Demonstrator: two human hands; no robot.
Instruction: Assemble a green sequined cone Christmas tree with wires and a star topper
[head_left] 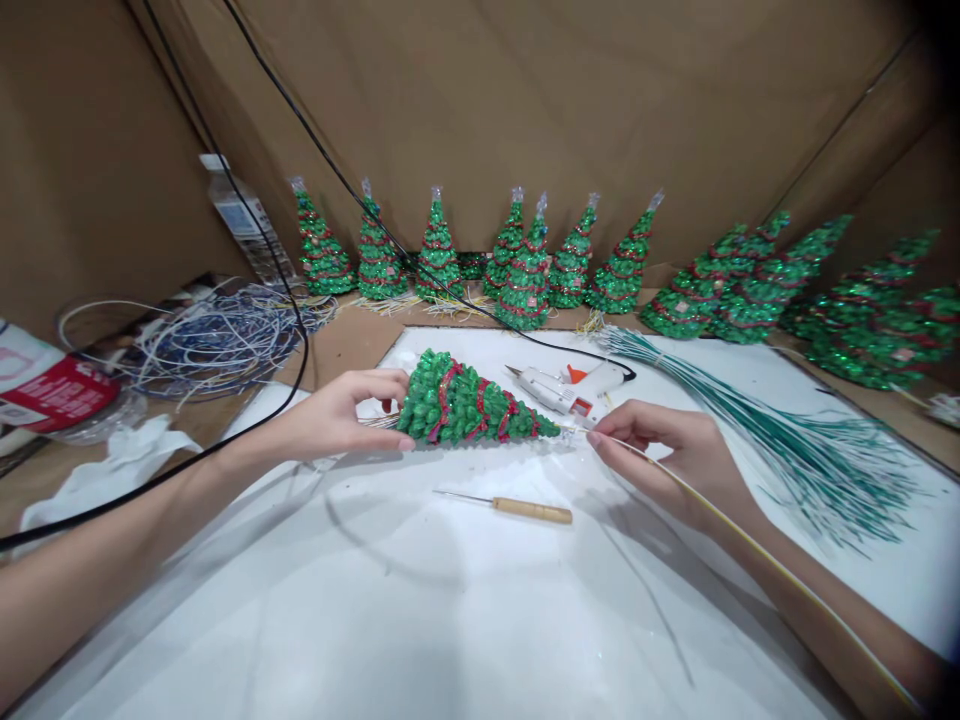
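Tinsel Christmas tree (465, 405): lying on its side toward the far edge of the white worktop (390, 620), tip to the right; contact with the surface cannot be determined. Thin wires (379, 423) project from its base. Left hand (360, 415): thumb and fingers spread across the base, holding it. Right hand (667, 450): thumb and fingertips pinched on a yellowish-white cord (757, 546) at the tree's tip; the cord runs along the forearm toward the worktop's near right corner. A clear star (574, 438) sits by the tip, partly obscured.

Nearer the front edge than the tree: wooden-handled awl (532, 510), metal point to the left. Behind the tip, by the far edge: white glue gun (551, 390). Toward the far right corner: bundle of green and white wires (787, 430). Beyond the far edge: a row of similar standing trees (523, 280). Beyond the left edge: tangled wire (214, 345).
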